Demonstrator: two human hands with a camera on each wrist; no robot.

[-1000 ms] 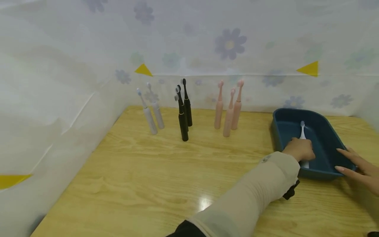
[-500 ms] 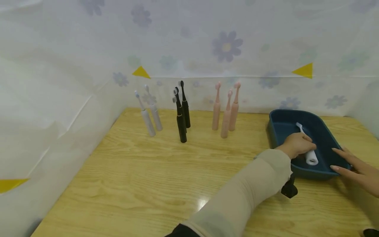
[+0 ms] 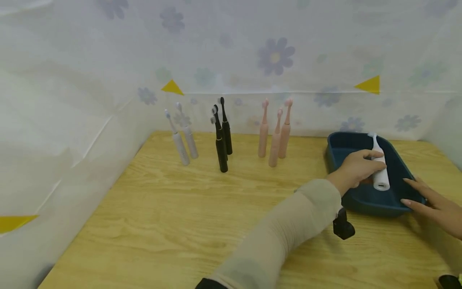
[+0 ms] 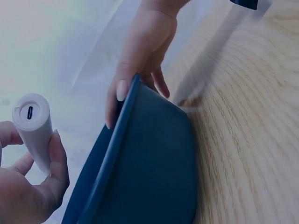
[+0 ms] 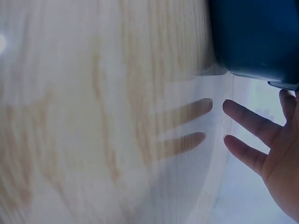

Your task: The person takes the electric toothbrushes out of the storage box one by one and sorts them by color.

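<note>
A white electric toothbrush (image 3: 379, 172) is held by its handle in my left hand (image 3: 355, 168), over the dark blue bin (image 3: 379, 210). Its brush head points away, and in the left wrist view the charging port shows on the handle's base (image 4: 32, 113). At the bin's right side my right hand (image 3: 438, 208) straddles the rim, thumb and one finger lying over the inside. The right wrist view shows other fingers (image 5: 250, 123) of that hand stretched straight and spread outside the bin. Left fingertips partly hide behind the handle.
Two white toothbrushes (image 3: 180, 148) stand at the table's back left. Several black ones (image 3: 221, 156) are grouped beside them, then three pink ones (image 3: 275, 150). Behind hangs a flowered sheet (image 3: 231, 48). The wooden table (image 3: 162, 224) reaches toward the viewer.
My left hand has lifted the white toothbrush from low in the bin, turning its handle base toward the viewer. The right hand stays at the bin's rim.
</note>
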